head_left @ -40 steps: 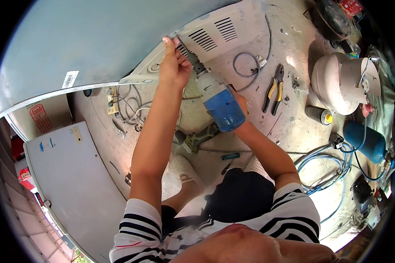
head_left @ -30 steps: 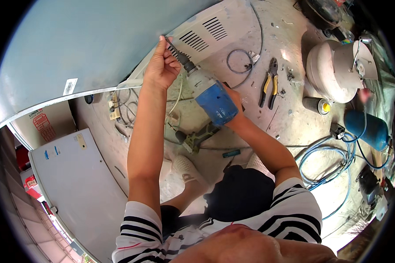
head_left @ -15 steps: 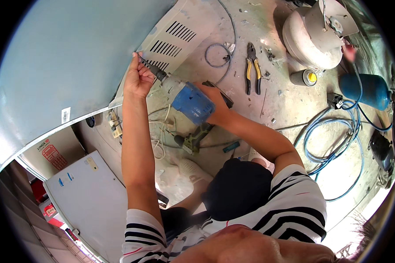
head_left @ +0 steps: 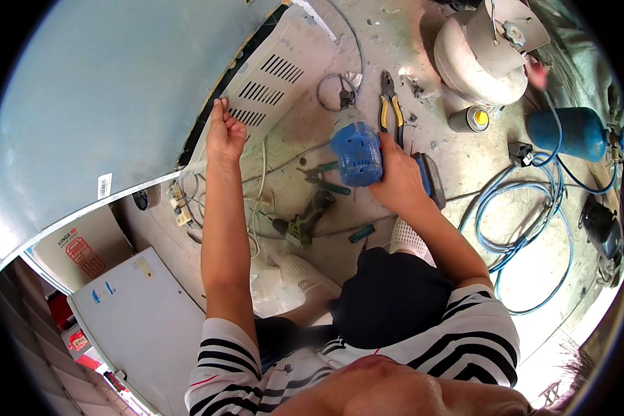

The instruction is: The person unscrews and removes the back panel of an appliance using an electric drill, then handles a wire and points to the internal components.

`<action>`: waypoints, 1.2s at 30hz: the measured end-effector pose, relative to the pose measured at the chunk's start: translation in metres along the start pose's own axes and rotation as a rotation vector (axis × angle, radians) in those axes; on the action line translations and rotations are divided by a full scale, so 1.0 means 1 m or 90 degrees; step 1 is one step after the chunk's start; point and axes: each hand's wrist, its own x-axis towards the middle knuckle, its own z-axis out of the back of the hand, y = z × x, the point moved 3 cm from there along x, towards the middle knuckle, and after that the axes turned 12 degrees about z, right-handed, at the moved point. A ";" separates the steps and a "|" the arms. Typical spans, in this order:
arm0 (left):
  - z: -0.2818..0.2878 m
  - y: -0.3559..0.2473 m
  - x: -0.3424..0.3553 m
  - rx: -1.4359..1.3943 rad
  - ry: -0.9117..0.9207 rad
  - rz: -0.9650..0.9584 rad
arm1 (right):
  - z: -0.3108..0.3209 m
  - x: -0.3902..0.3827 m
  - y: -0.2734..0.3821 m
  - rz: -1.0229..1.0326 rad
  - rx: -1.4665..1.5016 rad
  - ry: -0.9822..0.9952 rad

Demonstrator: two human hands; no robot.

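My left hand (head_left: 226, 132) is raised to the dark seam (head_left: 210, 114) between a large grey-blue metal body (head_left: 104, 97) and a cream slotted panel (head_left: 249, 104); its fingers are curled, and what they pinch, if anything, is unclear. My right hand (head_left: 399, 173) grips a blue-and-grey power drill (head_left: 356, 152), pointed away from me with its battery base at the right, apart from the panel. Yellow-handled pliers (head_left: 395, 111) lie beyond the drill. Below it lie green-handled pliers (head_left: 333, 186) and a green-black power tool (head_left: 298, 229).
At right are a white gas cylinder (head_left: 475, 76), a yellow-nozzled can (head_left: 468, 119), a teal cylinder (head_left: 558, 132) and coiled blue hose (head_left: 499, 236). A power strip (head_left: 182, 208) with cables, a cardboard box (head_left: 76, 246) and a white lid (head_left: 128, 319) are at left.
The drill has moved right, away from my left hand and the panel, and swung to point forward. More of the dark seam along the panel's edge now shows. My left hand stays at that edge.
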 end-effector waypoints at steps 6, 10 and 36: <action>-0.001 0.009 -0.001 -0.024 0.035 0.018 | 0.003 -0.009 -0.045 -0.018 -0.155 -0.035; 0.003 0.020 -0.005 -0.030 0.053 0.030 | 0.002 -0.012 -0.052 -0.048 -0.104 -0.033; -0.016 0.058 -0.013 0.059 0.114 0.133 | -0.025 0.020 -0.003 0.165 0.336 -0.028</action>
